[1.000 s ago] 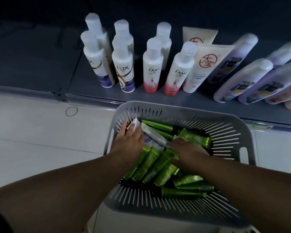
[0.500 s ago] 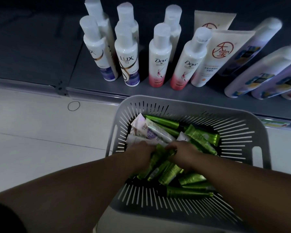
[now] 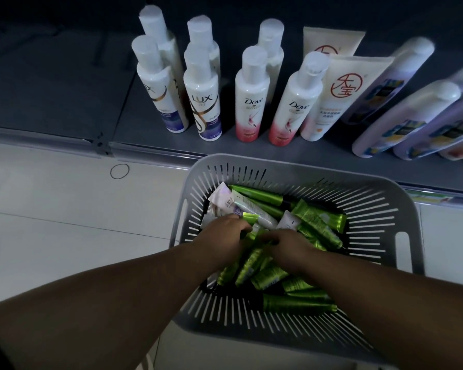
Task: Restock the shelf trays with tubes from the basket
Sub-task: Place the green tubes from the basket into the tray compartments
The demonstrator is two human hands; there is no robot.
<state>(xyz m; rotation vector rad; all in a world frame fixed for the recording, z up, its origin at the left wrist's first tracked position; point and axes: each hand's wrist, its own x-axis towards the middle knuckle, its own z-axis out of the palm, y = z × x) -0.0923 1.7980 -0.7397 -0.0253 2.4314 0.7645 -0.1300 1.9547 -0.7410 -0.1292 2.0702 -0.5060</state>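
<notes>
Hands in basket (image 3: 278,170): left hand (image 3: 223,235) and right hand (image 3: 288,248) both curled round green tubes (image 3: 251,265) mid-pile; white tubes (image 3: 225,201) at 11 o'clock.

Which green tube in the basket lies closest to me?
The green tube lying crosswise at the near end of the basket, black cap pointing left; the other green ones all lie farther back.

Brands I can actually read, all on the shelf (image 3: 64,89) behind the basket (image 3: 305,168): the white bottle (image 3: 202,102) behind its left corner says LUX, and the purple-bottomed bottle (image 3: 161,97) further left shows just "UX". The two pink-bottomed bottles (image 3: 251,102) behind the basket's middle both say Dove. The cream tube (image 3: 342,89) behind its right half has 大宝 in a red circle. Print on the green tubes (image 3: 297,305) inside the basket is too small for me.
</notes>
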